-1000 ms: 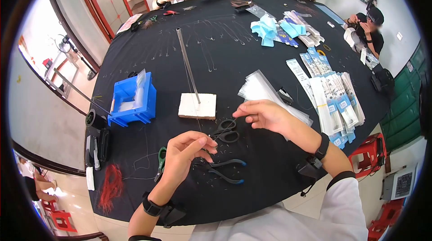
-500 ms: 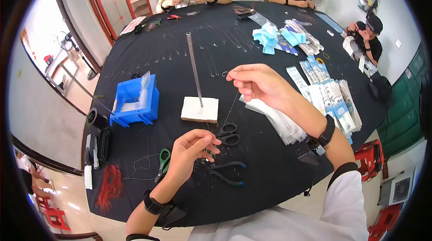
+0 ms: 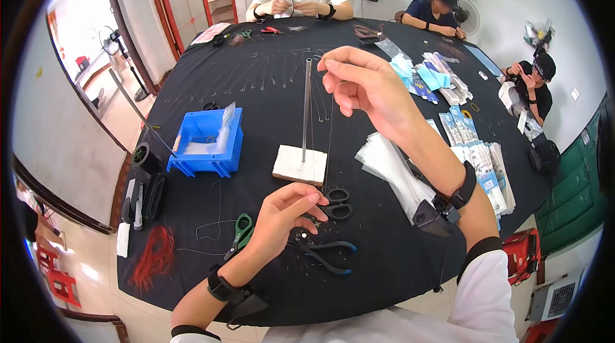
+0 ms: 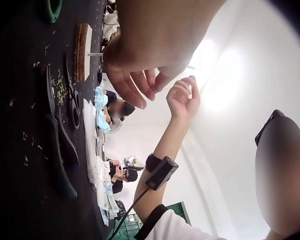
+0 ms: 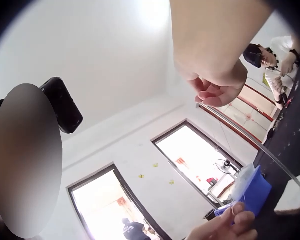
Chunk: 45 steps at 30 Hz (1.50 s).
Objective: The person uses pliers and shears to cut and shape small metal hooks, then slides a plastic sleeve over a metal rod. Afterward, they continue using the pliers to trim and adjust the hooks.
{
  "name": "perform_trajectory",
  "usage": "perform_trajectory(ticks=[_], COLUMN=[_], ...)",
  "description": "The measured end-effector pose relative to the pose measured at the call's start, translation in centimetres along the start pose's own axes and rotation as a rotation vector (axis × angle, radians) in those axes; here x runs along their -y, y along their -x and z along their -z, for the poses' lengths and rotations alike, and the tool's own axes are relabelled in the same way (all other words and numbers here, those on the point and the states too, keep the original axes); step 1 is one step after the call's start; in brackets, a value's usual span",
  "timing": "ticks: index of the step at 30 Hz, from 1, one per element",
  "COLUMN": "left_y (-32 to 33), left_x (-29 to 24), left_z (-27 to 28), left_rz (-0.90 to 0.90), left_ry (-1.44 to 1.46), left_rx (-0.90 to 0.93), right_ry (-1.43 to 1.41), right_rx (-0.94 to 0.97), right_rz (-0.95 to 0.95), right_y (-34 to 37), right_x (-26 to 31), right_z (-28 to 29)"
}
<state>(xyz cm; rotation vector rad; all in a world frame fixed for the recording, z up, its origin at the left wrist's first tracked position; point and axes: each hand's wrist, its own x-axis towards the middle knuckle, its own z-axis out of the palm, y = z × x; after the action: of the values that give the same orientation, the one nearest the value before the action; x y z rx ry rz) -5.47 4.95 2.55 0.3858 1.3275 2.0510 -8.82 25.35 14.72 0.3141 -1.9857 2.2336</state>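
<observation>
Head view — right hand (image 3: 375, 90) higher, near metal rod (image 3: 306, 112), holding thread (image 3: 330, 138)

Wears wht slvs (image 3: 488, 286), blk cuffs (image 3: 479, 256), blk wrist straps (image 3: 466, 186) w/ boxy cams (image 4: 162, 172), prob. plastic.

Head view: worn on the head, wide, facing forward and down over the black table (image 3: 384, 279), both hands at middle range. Left wrist view: turned sideways, close behind the left hand (image 3: 285, 215), facing across the tabletop toward the right hand (image 3: 371, 90). Right wrist view: tilted, close behind the right hand, facing walls and ceiling (image 5: 90, 40); all three share both hands, metal rod (image 3: 307, 109) and white block (image 3: 288, 162).
</observation>
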Motion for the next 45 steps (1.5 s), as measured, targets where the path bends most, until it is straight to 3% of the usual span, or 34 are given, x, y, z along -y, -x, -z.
perform_trajectory(ticks=[14,23,45], left_y=[-0.3,-0.5,-0.5], left_x=[0.1,0.3,0.5], left_z=[0.2,0.4,0.1], left_rz=[0.013,0.012,0.035], left_ry=[0.045,0.058,0.073], left_rx=[0.008,0.014,0.007], right_ry=[0.201,0.135,0.035], right_rx=[0.008,0.057,-0.036], right_rz=[0.033,0.0,-0.048], right_y=[-0.7,-0.3,0.0], right_x=[-0.1,0.2,-1.4], right_z=[0.0,-0.4,0.0])
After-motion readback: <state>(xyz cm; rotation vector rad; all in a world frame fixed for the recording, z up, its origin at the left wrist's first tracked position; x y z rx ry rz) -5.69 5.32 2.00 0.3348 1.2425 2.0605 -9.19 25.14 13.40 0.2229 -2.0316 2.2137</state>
